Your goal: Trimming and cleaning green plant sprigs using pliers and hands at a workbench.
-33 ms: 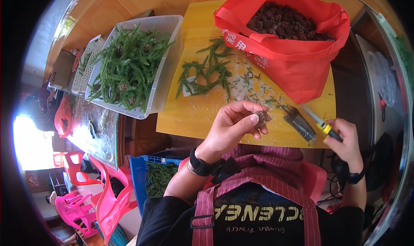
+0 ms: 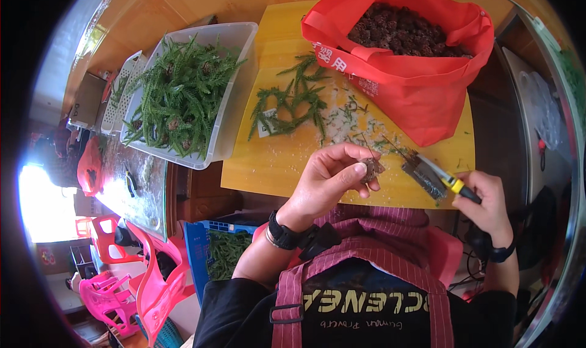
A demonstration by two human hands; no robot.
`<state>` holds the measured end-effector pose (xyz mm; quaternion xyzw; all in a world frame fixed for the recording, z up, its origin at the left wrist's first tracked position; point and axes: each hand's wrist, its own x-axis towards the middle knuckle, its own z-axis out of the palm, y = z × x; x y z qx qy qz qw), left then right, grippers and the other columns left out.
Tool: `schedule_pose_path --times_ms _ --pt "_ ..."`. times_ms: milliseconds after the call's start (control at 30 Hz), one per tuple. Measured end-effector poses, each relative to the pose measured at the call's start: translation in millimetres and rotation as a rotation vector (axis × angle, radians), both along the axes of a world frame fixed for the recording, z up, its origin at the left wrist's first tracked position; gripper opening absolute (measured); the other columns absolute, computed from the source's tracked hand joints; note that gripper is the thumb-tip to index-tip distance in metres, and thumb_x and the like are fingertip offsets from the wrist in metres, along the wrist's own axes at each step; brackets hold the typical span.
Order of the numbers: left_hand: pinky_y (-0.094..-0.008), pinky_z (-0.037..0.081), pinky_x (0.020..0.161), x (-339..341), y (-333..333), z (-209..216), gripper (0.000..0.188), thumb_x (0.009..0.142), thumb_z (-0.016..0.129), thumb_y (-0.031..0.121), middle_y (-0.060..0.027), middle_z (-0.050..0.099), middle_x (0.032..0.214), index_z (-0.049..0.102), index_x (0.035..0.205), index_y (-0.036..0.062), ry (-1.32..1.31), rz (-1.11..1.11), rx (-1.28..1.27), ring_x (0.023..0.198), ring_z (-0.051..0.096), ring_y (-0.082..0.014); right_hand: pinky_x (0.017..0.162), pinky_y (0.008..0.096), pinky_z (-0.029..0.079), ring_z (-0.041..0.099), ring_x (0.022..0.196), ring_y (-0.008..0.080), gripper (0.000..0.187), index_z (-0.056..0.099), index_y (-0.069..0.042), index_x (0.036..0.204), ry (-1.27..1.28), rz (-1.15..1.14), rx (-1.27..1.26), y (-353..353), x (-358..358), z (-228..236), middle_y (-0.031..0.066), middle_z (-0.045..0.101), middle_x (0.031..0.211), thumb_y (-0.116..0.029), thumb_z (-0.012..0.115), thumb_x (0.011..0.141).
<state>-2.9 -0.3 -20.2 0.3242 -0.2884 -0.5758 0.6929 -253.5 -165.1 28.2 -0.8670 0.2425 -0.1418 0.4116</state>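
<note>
My left hand [image 2: 329,177] pinches a small brown cone [image 2: 370,166] between thumb and fingertips, held just above the yellow counter [image 2: 268,165] near its front edge; my right hand [image 2: 485,204] is closed round the yellow-handled cutter [image 2: 436,176], whose dark blades sit just beside the cone. The cone is small and my fingertips lie close to those blades, so I judge a slip could nick a finger, or a loose pinch could let the cone roll off the edge. Green sprigs [image 2: 290,107] and scraps litter the counter, the red bag [image 2: 421,73] of dark cones stands behind, and the clear tub [image 2: 235,97] of greenery sits to the left
</note>
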Motion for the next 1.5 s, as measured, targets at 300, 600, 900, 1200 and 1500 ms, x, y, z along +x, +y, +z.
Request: schedule_pose_path --times_ms 300,600,900,1200,1500 --pt "-0.0244 0.053 0.059 -2 0 4 0.025 0.089 0.055 0.012 -0.0171 0.060 0.099 0.053 0.110 0.0003 -0.037 -0.013 -0.019 0.077 0.062 -0.0195 0.067 0.0358 0.048 0.062 0.085 0.0339 0.028 0.046 -0.002 0.064 -0.107 0.148 -0.225 17 37 13 0.0139 0.060 0.072 -0.008 0.073 0.061" --pt "-0.0247 0.054 0.058 -1 1 2 0.019 0.087 0.057 0.009 -0.0161 0.060 0.100 0.053 0.104 0.0020 -0.003 -0.026 -0.015 0.076 0.063 -0.0204 0.062 0.0347 0.048 0.062 0.079 0.0325 0.031 0.046 -0.003 0.063 -0.127 0.161 -0.272 19 42 11 0.0139 0.058 0.069 -0.011 0.076 0.059" --pt "-0.0240 0.055 0.058 -5 -1 11 0.019 0.083 0.058 -0.002 -0.0133 0.059 0.094 0.055 0.102 -0.0012 -0.119 0.101 -0.022 0.077 0.064 -0.0207 0.056 0.0323 0.046 0.061 0.071 0.0318 0.032 0.045 -0.002 0.061 -0.139 0.133 -0.296 24 43 4 0.0170 0.057 0.070 -0.010 0.075 0.060" --pt "-0.0257 0.052 0.066 -14 -4 32 0.026 0.086 0.057 0.007 -0.0154 0.059 0.102 0.052 0.107 -0.0074 -0.195 0.252 0.067 0.078 0.062 -0.0170 0.054 0.0322 0.045 0.060 0.066 0.0316 0.030 0.045 0.000 0.061 -0.158 0.046 -0.332 30 47 1 0.0206 0.058 0.074 -0.008 0.074 0.061" --pt "-0.0270 0.051 0.074 -13 -5 24 0.025 0.082 0.061 0.000 -0.0126 0.060 0.099 0.053 0.105 -0.0056 -1.023 0.555 -0.065 0.082 0.062 -0.0165 0.053 0.0326 0.044 0.055 0.060 0.0321 0.030 0.043 0.001 0.061 -0.158 0.017 -0.304 32 50 -7 0.0176 0.052 0.066 -0.005 0.072 0.062"
